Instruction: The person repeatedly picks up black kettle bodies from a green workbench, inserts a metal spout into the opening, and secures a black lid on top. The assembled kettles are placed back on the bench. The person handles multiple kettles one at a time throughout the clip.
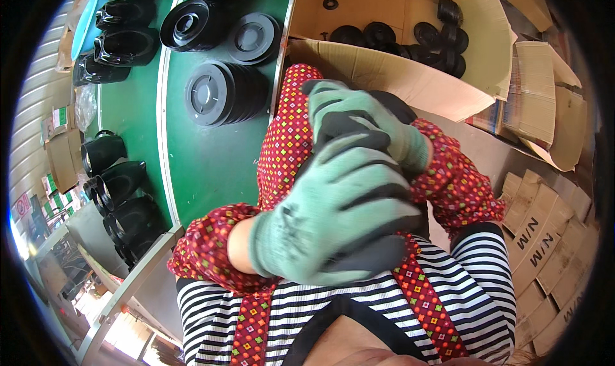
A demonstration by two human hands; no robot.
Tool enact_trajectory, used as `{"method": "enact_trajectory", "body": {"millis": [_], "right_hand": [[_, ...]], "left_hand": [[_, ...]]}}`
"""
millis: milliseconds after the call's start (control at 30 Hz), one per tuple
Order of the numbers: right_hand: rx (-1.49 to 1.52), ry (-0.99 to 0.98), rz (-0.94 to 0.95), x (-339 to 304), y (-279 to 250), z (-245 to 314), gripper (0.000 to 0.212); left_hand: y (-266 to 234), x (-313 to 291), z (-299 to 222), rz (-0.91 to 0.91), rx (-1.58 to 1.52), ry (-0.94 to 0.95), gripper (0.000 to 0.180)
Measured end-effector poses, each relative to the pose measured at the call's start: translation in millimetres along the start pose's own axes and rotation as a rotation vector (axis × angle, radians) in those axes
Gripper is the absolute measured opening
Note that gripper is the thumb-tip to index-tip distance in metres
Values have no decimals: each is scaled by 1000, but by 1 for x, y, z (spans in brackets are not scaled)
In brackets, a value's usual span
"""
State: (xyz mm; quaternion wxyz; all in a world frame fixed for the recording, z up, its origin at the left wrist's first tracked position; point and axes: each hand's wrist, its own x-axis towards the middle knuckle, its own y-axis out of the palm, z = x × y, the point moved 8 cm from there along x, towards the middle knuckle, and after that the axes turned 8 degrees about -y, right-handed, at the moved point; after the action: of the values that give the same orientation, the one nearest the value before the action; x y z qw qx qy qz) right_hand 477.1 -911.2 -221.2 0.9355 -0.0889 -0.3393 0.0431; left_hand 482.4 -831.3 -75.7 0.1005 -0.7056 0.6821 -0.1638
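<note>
Both my hands wear pale green gloves with black palms and meet over my lap. My left hand (pixel 339 215) is nearer, its fingers curled over toward the right and smeared a little by motion. Just beyond it, my right hand (pixel 365 116) is closed too, its fingers bent toward the left. A black round part (pixel 395 106) shows its curved edge behind my right hand. My gloves cover most of it, so its exact kind is hidden. Red flowered sleeves cover my forearms.
On the green table (pixel 211 167) at left stand stacked black discs (pixel 211 95), a ringed black part (pixel 187 25) and several glossy black pots (pixel 128 45). An open cardboard box (pixel 397 71) holding black round parts is ahead right. Flattened cartons (pixel 538 225) lie at right.
</note>
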Motion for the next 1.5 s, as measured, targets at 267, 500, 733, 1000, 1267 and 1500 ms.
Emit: {"method": "enact_trajectory", "body": {"millis": [267,500,733,1000,1267,1500], "right_hand": [[-105,-19,36,-3,7,1,38],[-19,9,-122,7,-4,23,34],[-316,143,-93,10,-9,34,30],[-478,395,319,29,-31,67,44],[-462,423,305,42,-22,72,55],[-824,555,180,39,-17,91,62]], "left_hand": [[-6,4,15,-25,-92,146,30],[0,-6,15,14,-135,135,50],[-10,-20,29,-124,-368,298,25],[-54,-33,43,-137,-639,-39,39],[-21,-7,7,144,547,-701,85],[-46,-5,67,123,317,-600,56]]}}
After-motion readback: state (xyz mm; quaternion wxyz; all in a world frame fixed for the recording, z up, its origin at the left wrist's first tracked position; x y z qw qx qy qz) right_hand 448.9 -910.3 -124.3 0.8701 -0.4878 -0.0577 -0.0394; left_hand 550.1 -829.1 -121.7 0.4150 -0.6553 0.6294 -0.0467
